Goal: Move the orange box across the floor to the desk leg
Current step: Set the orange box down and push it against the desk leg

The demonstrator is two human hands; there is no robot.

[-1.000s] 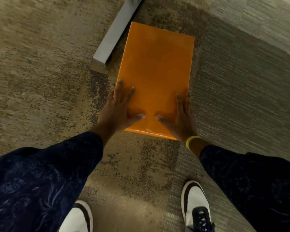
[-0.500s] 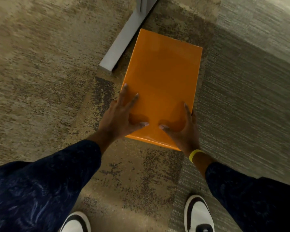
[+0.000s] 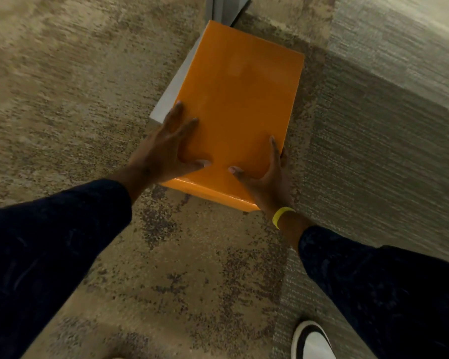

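Pressing on the orange box (image 3: 239,107), the left hand (image 3: 163,154) spreads flat fingers across its top. The right hand (image 3: 267,182) lays straight fingers along the right edge, thumb splayed inward. The box is right at the desk leg (image 3: 171,92), its left edge covering part of the leg's grey foot.

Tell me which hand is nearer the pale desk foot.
Left. The left hand rests on the orange box at its left edge, fingertips beside the desk foot; the right hand presses the opposite edge.

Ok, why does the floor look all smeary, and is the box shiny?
Head view: the carpet at far left is streaked by motion blur; the orange box shows pale glare patches on top and a bright glint along its near edge.
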